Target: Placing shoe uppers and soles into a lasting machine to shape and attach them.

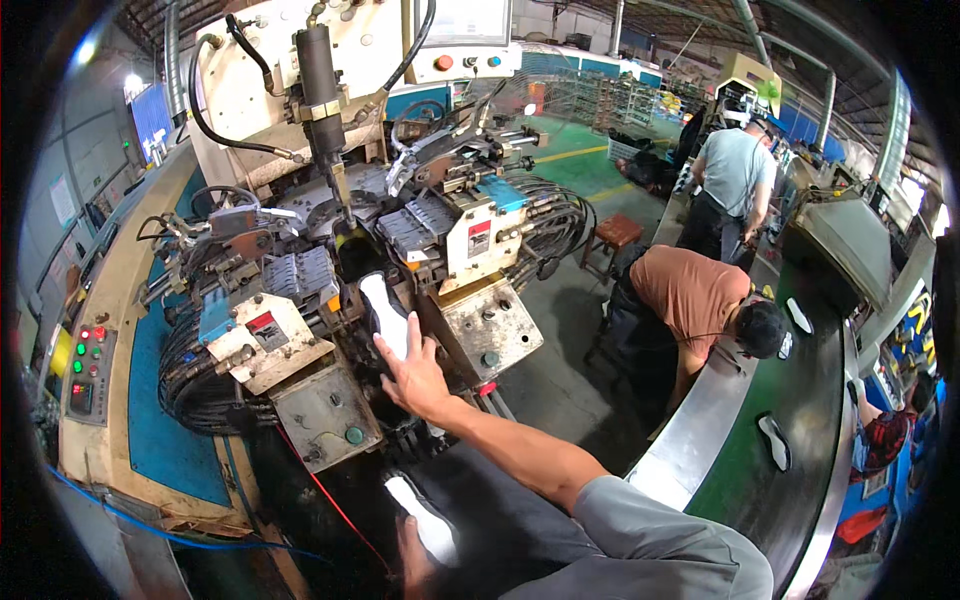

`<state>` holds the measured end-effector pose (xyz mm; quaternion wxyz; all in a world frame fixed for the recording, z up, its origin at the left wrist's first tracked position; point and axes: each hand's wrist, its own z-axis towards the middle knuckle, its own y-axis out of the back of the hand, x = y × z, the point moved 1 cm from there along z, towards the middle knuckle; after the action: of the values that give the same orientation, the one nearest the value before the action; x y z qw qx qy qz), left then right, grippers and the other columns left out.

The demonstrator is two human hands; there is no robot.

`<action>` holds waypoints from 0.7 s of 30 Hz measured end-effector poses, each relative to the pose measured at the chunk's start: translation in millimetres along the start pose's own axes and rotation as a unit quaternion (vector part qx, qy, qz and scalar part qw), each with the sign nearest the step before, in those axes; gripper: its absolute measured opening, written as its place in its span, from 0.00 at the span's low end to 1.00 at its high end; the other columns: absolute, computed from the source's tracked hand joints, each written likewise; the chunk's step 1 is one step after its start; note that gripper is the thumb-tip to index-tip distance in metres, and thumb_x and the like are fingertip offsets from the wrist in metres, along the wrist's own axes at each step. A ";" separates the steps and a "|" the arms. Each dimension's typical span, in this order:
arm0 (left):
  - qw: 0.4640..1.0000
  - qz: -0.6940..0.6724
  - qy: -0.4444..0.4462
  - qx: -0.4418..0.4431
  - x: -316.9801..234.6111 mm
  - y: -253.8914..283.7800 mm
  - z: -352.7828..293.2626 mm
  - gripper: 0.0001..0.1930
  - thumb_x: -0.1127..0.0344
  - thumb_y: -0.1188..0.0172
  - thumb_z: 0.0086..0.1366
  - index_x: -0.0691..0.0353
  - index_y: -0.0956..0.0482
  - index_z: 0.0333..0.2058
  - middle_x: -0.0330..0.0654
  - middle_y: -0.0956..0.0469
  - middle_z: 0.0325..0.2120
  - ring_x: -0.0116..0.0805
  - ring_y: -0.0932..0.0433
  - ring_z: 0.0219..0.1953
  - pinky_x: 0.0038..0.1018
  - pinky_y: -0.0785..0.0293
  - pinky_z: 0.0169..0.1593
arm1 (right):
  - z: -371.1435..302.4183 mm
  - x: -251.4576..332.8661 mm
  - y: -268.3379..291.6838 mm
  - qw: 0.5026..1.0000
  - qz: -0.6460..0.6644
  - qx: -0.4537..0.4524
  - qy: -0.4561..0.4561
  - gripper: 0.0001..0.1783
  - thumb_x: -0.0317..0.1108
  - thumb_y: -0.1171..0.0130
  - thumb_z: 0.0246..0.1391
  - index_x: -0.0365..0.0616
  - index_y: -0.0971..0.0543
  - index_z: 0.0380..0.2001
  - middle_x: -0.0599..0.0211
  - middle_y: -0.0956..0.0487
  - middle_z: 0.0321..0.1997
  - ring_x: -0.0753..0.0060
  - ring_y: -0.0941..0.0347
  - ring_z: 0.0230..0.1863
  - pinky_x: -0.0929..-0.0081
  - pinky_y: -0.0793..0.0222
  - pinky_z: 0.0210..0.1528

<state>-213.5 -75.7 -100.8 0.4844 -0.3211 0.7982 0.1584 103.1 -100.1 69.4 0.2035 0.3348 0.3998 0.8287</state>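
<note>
In the lower middle, my left hand [412, 557] is wrapped round the side of a dark shoe upper with a white underside [425, 516]. Only part of that hand shows. My right hand [415, 378] reaches up to the machine, fingers spread, fingertips at the edge of another white-bottomed shoe upper [386, 312]. That one sits, white side up, between the two clamp blocks of a shoe-lasting machine [325, 130]. A dark vertical cylinder [318, 85] points down just beyond it.
A button panel [90, 375] is on the machine's left. To the right runs a conveyor belt [740, 490] carrying several shoe uppers, including one near me [773, 442]. A person in a brown shirt [690, 290] bends over its edge; another person [735, 175] stands beyond. A stool [618, 232] stands behind the machine.
</note>
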 end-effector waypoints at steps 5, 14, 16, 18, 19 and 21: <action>0.993 -0.100 0.007 0.059 8.0 -16.9 -1.0 0.28 0.46 0.52 0.81 0.57 0.33 0.70 0.48 0.22 0.55 0.45 0.21 0.54 0.44 0.23 0.57 | -21.1 -3.4 -3.1 0.994 -0.016 -0.073 0.082 0.44 0.40 0.30 0.60 0.44 0.36 0.76 0.20 0.53 0.80 0.15 0.55 0.80 0.39 0.50 0.81; 0.999 -0.023 -0.003 0.049 5.7 -18.0 18.6 0.34 0.50 0.49 0.80 0.61 0.42 0.77 0.53 0.27 0.65 0.48 0.25 0.62 0.44 0.27 0.65 | 35.0 -9.7 -17.3 0.998 0.005 -0.032 0.058 0.42 0.38 0.34 0.62 0.42 0.37 0.76 0.22 0.52 0.81 0.22 0.60 0.84 0.41 0.40 0.76; 0.999 -0.037 0.020 -0.001 -2.6 -24.6 12.1 0.36 0.56 0.46 0.78 0.65 0.44 0.78 0.53 0.28 0.67 0.45 0.26 0.63 0.40 0.30 0.67 | 64.2 -7.8 -22.2 0.999 -0.018 -0.013 0.045 0.42 0.37 0.36 0.60 0.42 0.36 0.77 0.21 0.53 0.81 0.22 0.61 0.84 0.38 0.36 0.73; 0.999 -0.031 0.037 0.008 -12.0 -31.0 7.5 0.36 0.58 0.45 0.78 0.65 0.44 0.78 0.52 0.28 0.66 0.43 0.26 0.62 0.38 0.30 0.66 | 90.5 -11.1 -28.7 0.999 -0.003 -0.007 0.046 0.43 0.37 0.37 0.61 0.43 0.37 0.77 0.21 0.53 0.81 0.21 0.61 0.84 0.36 0.38 0.74; 0.998 -0.033 0.043 0.015 -14.5 -32.3 2.5 0.36 0.60 0.44 0.78 0.64 0.44 0.78 0.51 0.28 0.66 0.41 0.26 0.61 0.36 0.30 0.66 | 101.8 -13.3 -34.5 0.999 0.014 0.006 0.043 0.43 0.38 0.37 0.61 0.43 0.37 0.78 0.21 0.53 0.81 0.20 0.61 0.83 0.33 0.40 0.75; 0.998 -0.054 0.030 0.029 -17.8 -36.4 3.3 0.36 0.67 0.44 0.78 0.63 0.46 0.79 0.48 0.27 0.65 0.38 0.26 0.59 0.32 0.30 0.65 | 129.1 -17.0 -47.3 0.994 -0.083 -0.002 0.064 0.41 0.40 0.40 0.63 0.42 0.36 0.77 0.19 0.53 0.81 0.17 0.61 0.83 0.29 0.46 0.78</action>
<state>-181.3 -94.5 -84.7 0.4776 -0.3536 0.7982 0.0990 210.8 -14.1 83.8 0.2463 0.2464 0.4367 0.8294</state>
